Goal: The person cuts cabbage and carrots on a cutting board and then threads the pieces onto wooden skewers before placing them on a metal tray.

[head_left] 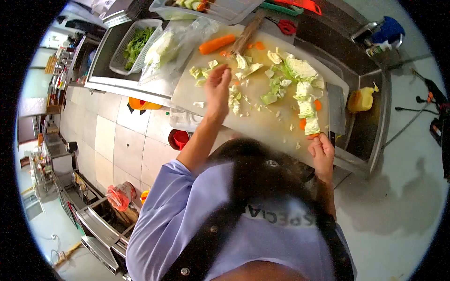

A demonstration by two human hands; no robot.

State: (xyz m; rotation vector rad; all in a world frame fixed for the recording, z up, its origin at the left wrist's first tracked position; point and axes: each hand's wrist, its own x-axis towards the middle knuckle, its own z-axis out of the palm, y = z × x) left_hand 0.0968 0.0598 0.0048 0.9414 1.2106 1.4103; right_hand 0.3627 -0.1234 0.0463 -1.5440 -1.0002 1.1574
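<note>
My right hand (322, 152) pinches the near end of a cabbage skewer (307, 107), a line of pale green cabbage pieces with orange carrot at my fingertips. The stick itself is hidden. It lies over the right side of a white cutting board (262, 119). My left hand (218, 89) is raised over the board's left part, its fingers curled together; whatever is between them, if anything, cannot be made out. Loose cabbage pieces (273, 93) and small scraps are scattered between my hands. A bundle of thin sticks (248, 33) rests at the far edge, next to a whole carrot (217, 43).
A cleaver (335, 110) lies along the board's right edge. Beyond are red scissors (286, 26) and a clear tray (213, 16) of skewers. To the left stand a bagged cabbage (161, 49) and a basket of greens (136, 47). A yellow jug (362, 99) is at right.
</note>
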